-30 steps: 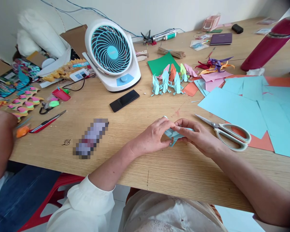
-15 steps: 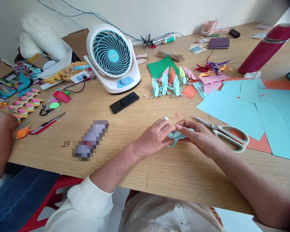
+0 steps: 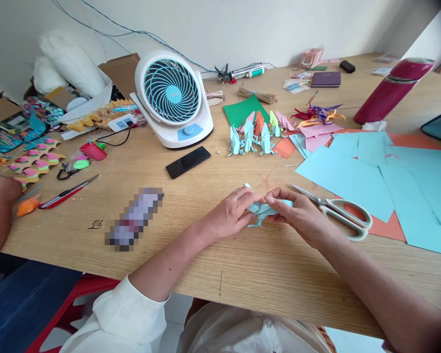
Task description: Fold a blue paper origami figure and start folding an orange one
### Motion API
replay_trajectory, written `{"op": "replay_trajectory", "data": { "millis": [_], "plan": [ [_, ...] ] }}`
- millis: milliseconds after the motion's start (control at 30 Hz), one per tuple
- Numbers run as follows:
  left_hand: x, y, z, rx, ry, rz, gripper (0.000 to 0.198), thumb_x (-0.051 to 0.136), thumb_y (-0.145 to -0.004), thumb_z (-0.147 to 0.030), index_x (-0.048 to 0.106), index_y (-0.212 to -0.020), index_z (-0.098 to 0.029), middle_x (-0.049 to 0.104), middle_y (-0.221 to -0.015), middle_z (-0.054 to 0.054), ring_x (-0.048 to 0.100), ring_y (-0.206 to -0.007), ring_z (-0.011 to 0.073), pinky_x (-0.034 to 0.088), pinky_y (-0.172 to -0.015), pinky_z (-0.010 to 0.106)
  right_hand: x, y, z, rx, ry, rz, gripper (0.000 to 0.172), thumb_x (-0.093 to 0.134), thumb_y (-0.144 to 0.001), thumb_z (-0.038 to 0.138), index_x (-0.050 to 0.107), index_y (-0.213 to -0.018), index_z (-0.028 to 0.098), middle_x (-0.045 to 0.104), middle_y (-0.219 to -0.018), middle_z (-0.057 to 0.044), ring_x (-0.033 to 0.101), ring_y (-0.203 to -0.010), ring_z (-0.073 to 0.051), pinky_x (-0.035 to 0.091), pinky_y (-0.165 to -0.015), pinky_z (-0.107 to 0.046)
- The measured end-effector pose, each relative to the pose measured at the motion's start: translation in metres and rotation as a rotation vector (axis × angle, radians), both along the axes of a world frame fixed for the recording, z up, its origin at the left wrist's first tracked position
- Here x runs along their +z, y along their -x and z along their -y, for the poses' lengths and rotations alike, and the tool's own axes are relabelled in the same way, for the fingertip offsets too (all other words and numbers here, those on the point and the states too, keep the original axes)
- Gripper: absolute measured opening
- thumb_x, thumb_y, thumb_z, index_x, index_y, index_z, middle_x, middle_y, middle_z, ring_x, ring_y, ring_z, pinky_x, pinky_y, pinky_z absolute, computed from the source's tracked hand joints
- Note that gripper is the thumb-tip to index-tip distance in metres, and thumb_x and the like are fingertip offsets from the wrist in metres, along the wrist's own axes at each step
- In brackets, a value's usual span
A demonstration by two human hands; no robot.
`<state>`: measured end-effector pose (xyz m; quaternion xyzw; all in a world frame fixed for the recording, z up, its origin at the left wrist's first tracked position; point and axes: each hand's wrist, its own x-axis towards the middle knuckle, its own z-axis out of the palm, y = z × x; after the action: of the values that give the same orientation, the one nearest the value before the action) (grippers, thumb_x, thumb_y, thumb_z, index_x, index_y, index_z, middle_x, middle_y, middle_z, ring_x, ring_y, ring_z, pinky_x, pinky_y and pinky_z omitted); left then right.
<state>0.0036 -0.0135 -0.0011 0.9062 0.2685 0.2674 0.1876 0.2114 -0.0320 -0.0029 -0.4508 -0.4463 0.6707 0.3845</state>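
Note:
Between my two hands is a folded light-blue paper figure [image 3: 259, 210], partly covered by my fingers. My left hand [image 3: 237, 208] pinches its left side. With thumb and fingers, my right hand [image 3: 296, 211] grips the right side, and the fingertips of both hands nearly meet at the top. Scissors with pale handles [image 3: 340, 211] lie just right of my right hand. Farther back stand several finished light-blue folded figures [image 3: 248, 138], along with an orange one [image 3: 258, 122] and some pink and green ones.
Light-blue paper sheets [image 3: 349, 181] overlap orange paper at the right. Behind them a magenta flask [image 3: 389, 93] stands tilted in view. A white fan [image 3: 172, 93], a black phone [image 3: 188, 162] and a red utility knife [image 3: 68, 192] are to the left. A co-worker's arm [image 3: 0, 211] rests at the left edge.
The view has shifted slightly, so most things sit a little lower and farther left. Both hands still hold the paper figure, and more of its blue paper shows between them.

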Motion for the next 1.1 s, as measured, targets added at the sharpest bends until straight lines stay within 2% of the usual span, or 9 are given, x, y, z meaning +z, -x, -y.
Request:
{"op": "replay_trajectory", "data": {
  "millis": [200, 333, 433, 600, 700, 833, 967, 1100],
  "plan": [
    [0.006, 0.002, 0.0, 0.075, 0.08, 0.114, 0.031, 0.054, -0.082, -0.002, 0.055, -0.109, -0.018, 0.06, -0.101, 0.005, 0.057, -0.094, 0.0185, 0.05, -0.083, 0.032, 0.001, -0.003, 0.0, 0.058, 0.002, -0.135, 0.035, 0.079, -0.078, 0.045, 0.061, -0.098, 0.021, 0.07, -0.092, -0.003, 0.069, -0.084, -0.018, 0.054, -0.086, -0.038],
    [0.013, 0.005, 0.001, 0.075, 0.137, 0.132, 0.037, 0.05, -0.084, -0.001, 0.055, -0.117, -0.017, 0.058, -0.109, 0.007, 0.056, -0.1, 0.0186, 0.049, -0.089, 0.032, 0.005, -0.002, 0.002, 0.049, 0.015, -0.187, 0.032, 0.078, -0.08, 0.041, 0.065, -0.101, 0.021, 0.07, -0.098, -0.003, 0.069, -0.09, -0.019, 0.052, -0.094, -0.038],
    [0.015, 0.007, 0.001, 0.041, 0.141, 0.146, 0.038, 0.047, -0.089, -0.003, 0.054, -0.124, -0.018, 0.057, -0.115, 0.009, 0.055, -0.108, 0.0194, 0.048, -0.095, 0.034, 0.005, -0.001, 0.002, 0.064, -0.004, -0.26, 0.026, 0.072, -0.085, 0.04, 0.067, -0.101, 0.021, 0.069, -0.097, -0.003, 0.068, -0.088, -0.017, 0.051, -0.091, -0.035],
    [0.011, 0.007, 0.0, 0.055, 0.049, 0.206, 0.032, 0.046, -0.097, -0.012, 0.056, -0.127, -0.019, 0.057, -0.116, 0.01, 0.056, -0.109, 0.0188, 0.049, -0.095, 0.034, -0.002, 0.0, 0.001, 0.024, -0.012, -0.354, 0.021, 0.069, -0.088, 0.04, 0.068, -0.1, 0.023, 0.07, -0.095, -0.002, 0.069, -0.084, -0.017, 0.053, -0.084, -0.032],
    [0.011, 0.007, 0.001, 0.091, -0.036, 0.242, 0.031, 0.049, -0.097, -0.013, 0.057, -0.126, -0.02, 0.056, -0.117, 0.01, 0.056, -0.112, 0.0189, 0.049, -0.097, 0.035, -0.006, 0.001, 0.001, -0.009, -0.023, -0.339, 0.017, 0.071, -0.087, 0.036, 0.068, -0.097, 0.023, 0.069, -0.094, -0.001, 0.068, -0.084, -0.016, 0.054, -0.085, -0.031],
    [0.013, 0.009, 0.002, 0.073, -0.069, 0.204, 0.037, 0.054, -0.096, -0.015, 0.053, -0.132, -0.022, 0.055, -0.122, 0.011, 0.054, -0.118, 0.0207, 0.048, -0.101, 0.038, -0.007, 0.001, 0.001, -0.017, -0.048, -0.383, 0.014, 0.066, -0.091, 0.033, 0.07, -0.098, 0.021, 0.068, -0.097, -0.002, 0.065, -0.089, -0.015, 0.054, -0.086, -0.03],
    [0.013, 0.011, 0.001, 0.07, -0.1, 0.195, 0.035, 0.053, -0.096, -0.013, 0.054, -0.13, -0.023, 0.057, -0.119, 0.009, 0.056, -0.114, 0.0195, 0.049, -0.1, 0.037, -0.004, 0.003, 0.003, 0.012, -0.095, -0.41, 0.017, 0.058, -0.096, 0.034, 0.068, -0.102, 0.022, 0.066, -0.096, -0.002, 0.063, -0.082, -0.014, 0.053, -0.08, -0.028],
    [0.011, 0.011, 0.003, 0.099, -0.157, 0.192, 0.037, 0.052, -0.095, -0.009, 0.053, -0.13, -0.021, 0.052, -0.12, 0.01, 0.054, -0.114, 0.0192, 0.048, -0.101, 0.038, -0.004, 0.004, 0.006, 0.004, -0.181, -0.345, 0.015, 0.059, -0.096, 0.035, 0.067, -0.102, 0.025, 0.062, -0.097, 0.001, 0.06, -0.079, -0.011, 0.05, -0.077, -0.025]
  ]
}}
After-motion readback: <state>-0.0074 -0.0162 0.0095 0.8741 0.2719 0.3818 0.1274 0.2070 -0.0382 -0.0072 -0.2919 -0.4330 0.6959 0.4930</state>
